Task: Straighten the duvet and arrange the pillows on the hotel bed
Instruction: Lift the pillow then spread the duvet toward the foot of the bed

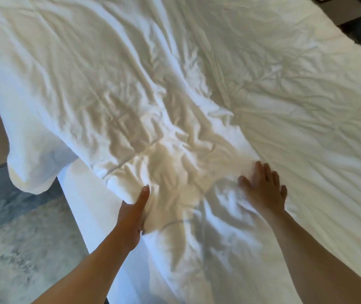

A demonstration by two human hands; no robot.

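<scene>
— Duvet [153,95] lies rumpled across the bed; which step?
— Smoothing. Left hand [133,213] grips its edge, right hand [263,189] presses flat, fingers spread. Next probably needs pulling outward; no pillows visible

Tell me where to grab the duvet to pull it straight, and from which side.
Grip the duvet at its rumpled near edge, where the left hand already holds a fold. Probably come from the bed's near side and pull outward: the creases fan from that edge, and the corner hanging off the left end offers a second free hold. The right hand lies flat, smoothing.
</scene>
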